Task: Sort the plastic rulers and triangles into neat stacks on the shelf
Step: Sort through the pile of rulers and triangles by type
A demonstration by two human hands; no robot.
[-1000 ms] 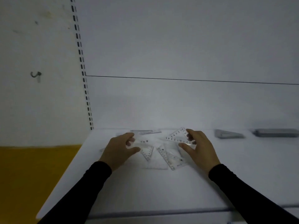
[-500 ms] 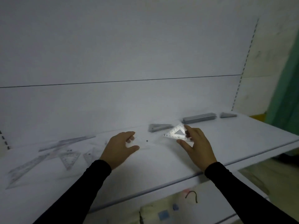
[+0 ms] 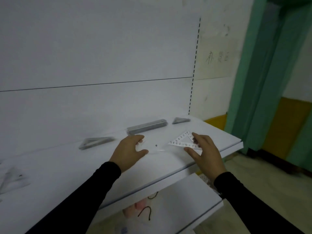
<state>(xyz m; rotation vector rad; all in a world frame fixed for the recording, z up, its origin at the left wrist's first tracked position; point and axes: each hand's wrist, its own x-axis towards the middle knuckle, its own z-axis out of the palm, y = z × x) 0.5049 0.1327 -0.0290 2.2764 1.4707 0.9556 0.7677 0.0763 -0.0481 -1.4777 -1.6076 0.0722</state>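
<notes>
On the white shelf [image 3: 168, 168], three grey stacks lay behind my hands; my right hand [image 3: 205, 152] pinched a numbered clear triangle [image 3: 183, 141], my left hand [image 3: 129, 152] gripped another clear piece, hard to make out. Best, I judged, to match shape before lowering.

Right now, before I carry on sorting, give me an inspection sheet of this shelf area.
Surface: white shelf, with a lower shelf under it.
Job's things: clear triangle held in the right hand; a second clear piece at the left hand, its shape hard to tell; triangle stack, ruler stack and small triangle stack along the back; loose clear pieces far left, blurred.
Clutter: blurred pink item on the lower shelf.
Grippers: right hand pinches the triangle; left hand holds the second piece's end.
Cables: dark cord on the lower shelf.
Surroundings: white back panel, green curtain.
</notes>
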